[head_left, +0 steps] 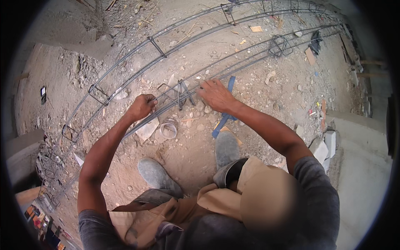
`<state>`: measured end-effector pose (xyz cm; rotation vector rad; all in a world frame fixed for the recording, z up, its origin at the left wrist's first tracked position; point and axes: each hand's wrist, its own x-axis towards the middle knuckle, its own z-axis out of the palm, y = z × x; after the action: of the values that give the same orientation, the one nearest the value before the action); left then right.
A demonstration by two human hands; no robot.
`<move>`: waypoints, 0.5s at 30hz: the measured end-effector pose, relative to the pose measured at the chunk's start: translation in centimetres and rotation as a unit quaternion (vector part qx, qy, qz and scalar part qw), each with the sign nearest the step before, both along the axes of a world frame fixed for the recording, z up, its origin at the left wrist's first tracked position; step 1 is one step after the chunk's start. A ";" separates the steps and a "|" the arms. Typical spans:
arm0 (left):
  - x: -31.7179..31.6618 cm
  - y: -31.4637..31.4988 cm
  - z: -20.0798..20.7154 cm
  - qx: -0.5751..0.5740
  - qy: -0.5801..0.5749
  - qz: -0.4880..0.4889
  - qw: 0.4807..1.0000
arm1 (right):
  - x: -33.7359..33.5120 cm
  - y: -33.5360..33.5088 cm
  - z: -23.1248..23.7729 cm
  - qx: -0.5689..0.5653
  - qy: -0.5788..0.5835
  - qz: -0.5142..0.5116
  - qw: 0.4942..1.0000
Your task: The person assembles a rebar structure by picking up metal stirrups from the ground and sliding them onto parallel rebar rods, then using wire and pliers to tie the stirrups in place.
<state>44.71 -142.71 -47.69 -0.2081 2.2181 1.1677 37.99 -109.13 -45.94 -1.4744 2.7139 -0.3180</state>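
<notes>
our metal rods (pixel 166 109) slant from lower left to upper right, left hand (pixel 142 107) curled narrow, right hand (pixel 216 95) palm-down over them, though we cannot tell either's grip.

Got a raw dirt floor (pixel 191 166) here, dusty tan and stony pretty much all over, going greyer and more gravelly toward the far side. Also got a pale grey concrete ledge (pixel 360 143) along the right and a low concrete block (pixel 25 146) over on the left. Lit kinda evenly, darker out at the sides.
</notes>
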 end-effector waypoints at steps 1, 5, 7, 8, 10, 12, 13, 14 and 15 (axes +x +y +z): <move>-0.4 -0.1 0.3 -0.080 0.091 -0.028 0.992 | 0.4 -0.1 -0.5 0.020 0.002 -0.006 1.000; -1.3 -1.2 1.5 -0.176 0.210 -0.012 0.962 | 1.1 -1.2 0.8 -0.015 -0.004 -0.040 0.999; -0.9 -1.0 1.2 -0.214 0.203 -0.032 0.955 | 0.8 -1.0 0.9 -0.002 -0.033 -0.036 0.999; -0.8 -0.6 1.1 -0.235 0.177 -0.042 0.955 | 0.9 -0.6 0.4 0.005 -0.029 -0.034 0.999; -0.7 -0.4 1.0 -0.247 0.168 -0.044 0.953 | 1.1 0.1 -0.6 0.020 -0.021 -0.030 0.999; 0.1 -1.5 0.6 -0.240 0.194 -0.026 0.951 | 1.0 -0.6 -0.2 0.004 -0.039 -0.035 0.999; 0.7 -2.2 0.5 -0.243 0.223 0.014 0.944 | 0.9 -1.0 0.1 -0.004 -0.049 -0.037 0.998; 0.8 -1.9 1.0 -0.267 0.258 0.004 0.928 | 0.8 -0.7 0.2 -0.008 -0.033 -0.041 0.999; 0.7 -1.4 2.5 -0.291 0.296 -0.005 0.910 | 0.3 -0.5 0.5 -0.013 -0.013 -0.045 0.999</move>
<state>45.43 -144.12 -45.24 -0.0832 3.0673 0.5587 38.30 -109.63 -45.46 -1.3466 2.7716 -0.3731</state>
